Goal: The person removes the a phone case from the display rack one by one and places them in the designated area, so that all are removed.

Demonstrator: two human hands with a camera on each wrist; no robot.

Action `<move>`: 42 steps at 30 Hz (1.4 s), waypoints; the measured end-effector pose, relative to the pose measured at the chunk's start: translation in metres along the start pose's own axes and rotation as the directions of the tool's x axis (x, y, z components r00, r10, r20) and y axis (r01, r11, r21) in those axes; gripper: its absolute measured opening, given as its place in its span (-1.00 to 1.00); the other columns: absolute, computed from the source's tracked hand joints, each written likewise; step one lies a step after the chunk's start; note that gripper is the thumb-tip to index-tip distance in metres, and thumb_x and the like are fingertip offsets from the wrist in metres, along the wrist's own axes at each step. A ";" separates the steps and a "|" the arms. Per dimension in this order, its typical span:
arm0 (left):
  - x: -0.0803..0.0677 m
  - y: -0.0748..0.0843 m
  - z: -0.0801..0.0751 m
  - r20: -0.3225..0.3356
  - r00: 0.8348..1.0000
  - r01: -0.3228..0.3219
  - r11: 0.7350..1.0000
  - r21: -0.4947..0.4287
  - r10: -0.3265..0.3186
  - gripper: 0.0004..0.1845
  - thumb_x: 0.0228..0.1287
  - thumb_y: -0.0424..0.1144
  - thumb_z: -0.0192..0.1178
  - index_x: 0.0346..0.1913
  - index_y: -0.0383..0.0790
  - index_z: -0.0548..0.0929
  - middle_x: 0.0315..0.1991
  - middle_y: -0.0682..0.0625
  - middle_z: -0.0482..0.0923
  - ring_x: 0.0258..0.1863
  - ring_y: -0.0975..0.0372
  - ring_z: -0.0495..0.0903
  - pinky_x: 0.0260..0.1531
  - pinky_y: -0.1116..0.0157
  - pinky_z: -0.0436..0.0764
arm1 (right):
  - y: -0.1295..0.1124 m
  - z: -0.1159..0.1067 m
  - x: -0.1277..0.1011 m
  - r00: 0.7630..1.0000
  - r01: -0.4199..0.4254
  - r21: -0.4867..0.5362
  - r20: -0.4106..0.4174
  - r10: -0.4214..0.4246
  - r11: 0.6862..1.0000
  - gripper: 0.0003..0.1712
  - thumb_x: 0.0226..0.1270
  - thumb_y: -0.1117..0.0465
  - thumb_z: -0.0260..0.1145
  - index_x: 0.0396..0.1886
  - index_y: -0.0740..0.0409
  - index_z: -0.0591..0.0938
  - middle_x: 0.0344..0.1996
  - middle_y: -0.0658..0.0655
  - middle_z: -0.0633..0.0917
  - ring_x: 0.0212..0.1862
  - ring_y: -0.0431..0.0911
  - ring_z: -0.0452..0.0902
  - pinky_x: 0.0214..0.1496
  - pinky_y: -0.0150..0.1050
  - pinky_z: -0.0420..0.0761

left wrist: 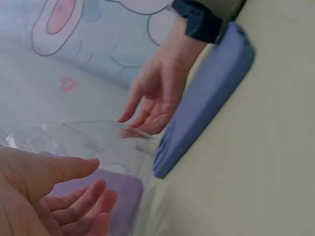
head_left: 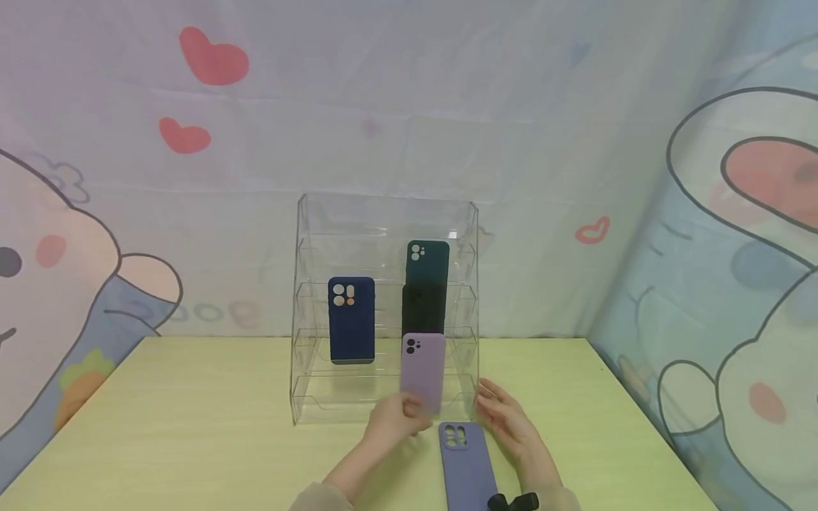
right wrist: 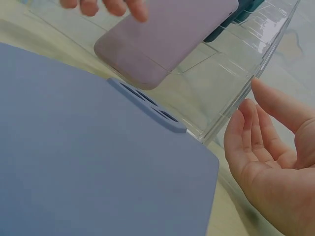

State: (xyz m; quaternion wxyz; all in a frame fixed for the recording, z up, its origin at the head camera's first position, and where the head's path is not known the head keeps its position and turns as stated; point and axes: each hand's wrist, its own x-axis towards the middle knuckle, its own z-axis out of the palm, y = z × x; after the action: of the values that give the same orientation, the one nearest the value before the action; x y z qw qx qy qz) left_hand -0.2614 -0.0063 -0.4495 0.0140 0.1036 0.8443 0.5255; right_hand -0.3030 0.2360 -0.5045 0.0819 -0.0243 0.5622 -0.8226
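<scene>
Two hands (left hand (head_left: 393, 419), right hand (head_left: 508, 422)) relaxed, fingers loose

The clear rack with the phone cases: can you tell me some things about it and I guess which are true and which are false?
1. The dark blue case stands in the clear rack on its left side. True.
2. The left hand is at the bottom of the lilac case. True; its fingers touch the lower edge, though the grip itself is not plain.
3. The periwinkle case stands on the top shelf. False; it lies flat on the table in front of the rack.
4. The right hand holds a case. False; it is open beside the rack's right corner, holding nothing.
5. A dark green case stands highest in the rack. True.
</scene>
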 end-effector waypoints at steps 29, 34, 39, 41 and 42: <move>0.039 0.012 -0.026 -0.418 0.896 -0.226 0.965 -0.133 0.152 -0.58 0.17 -0.34 0.38 0.12 -0.29 0.60 0.04 -0.18 0.64 -0.02 0.00 0.65 -0.10 0.14 0.71 | -0.001 -0.002 -0.001 0.999 0.002 -0.043 0.044 0.000 0.999 -0.26 0.46 0.46 -0.04 0.52 0.40 -0.12 0.41 0.29 0.16 0.04 -0.32 0.48 0.14 -0.52 0.50; 0.041 0.011 -0.024 -0.375 0.917 -0.200 0.971 -0.131 0.138 -0.51 0.22 -0.35 0.34 0.22 -0.27 0.54 0.09 -0.17 0.62 0.02 0.00 0.64 -0.06 0.10 0.70 | -0.001 -0.001 -0.001 0.999 -0.002 -0.043 0.043 0.004 0.999 -0.26 0.46 0.46 -0.04 0.52 0.39 -0.12 0.39 0.25 0.20 0.05 -0.32 0.48 0.16 -0.51 0.49; 0.042 0.010 -0.021 -0.376 0.916 -0.203 0.969 -0.138 0.139 -0.55 0.24 -0.39 0.31 0.21 -0.24 0.56 0.08 -0.16 0.63 0.01 0.02 0.64 -0.05 0.11 0.69 | 0.000 -0.002 -0.001 0.999 -0.002 -0.039 0.035 0.004 0.999 -0.27 0.46 0.47 -0.03 0.52 0.40 -0.10 0.27 0.13 0.33 0.02 -0.32 0.49 0.14 -0.50 0.50; 0.042 0.010 -0.019 -0.379 0.915 -0.205 0.969 -0.140 0.138 -0.57 0.25 -0.40 0.30 0.19 -0.24 0.57 0.07 -0.15 0.63 0.00 0.02 0.64 -0.04 0.11 0.69 | 0.000 -0.002 0.000 0.999 0.001 -0.038 0.034 0.000 0.999 -0.27 0.46 0.47 -0.03 0.52 0.40 -0.09 0.23 0.08 0.36 0.02 -0.32 0.50 0.14 -0.50 0.51; 0.042 0.010 -0.019 -0.380 0.915 -0.205 0.969 -0.142 0.138 -0.58 0.25 -0.40 0.30 0.18 -0.24 0.57 0.06 -0.15 0.63 -0.01 0.03 0.64 -0.04 0.11 0.69 | 0.001 -0.003 0.000 0.999 0.004 -0.039 0.035 -0.002 0.999 -0.27 0.46 0.47 -0.03 0.51 0.41 -0.09 0.21 0.06 0.37 0.02 -0.32 0.50 0.14 -0.50 0.51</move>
State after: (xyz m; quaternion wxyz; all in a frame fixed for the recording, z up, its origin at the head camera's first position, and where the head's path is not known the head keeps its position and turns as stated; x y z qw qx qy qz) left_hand -0.3036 -0.0106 -0.4285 -0.1813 0.0755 0.7691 0.6082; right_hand -0.3030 0.2384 -0.5059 0.0901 -0.0412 0.5765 -0.8111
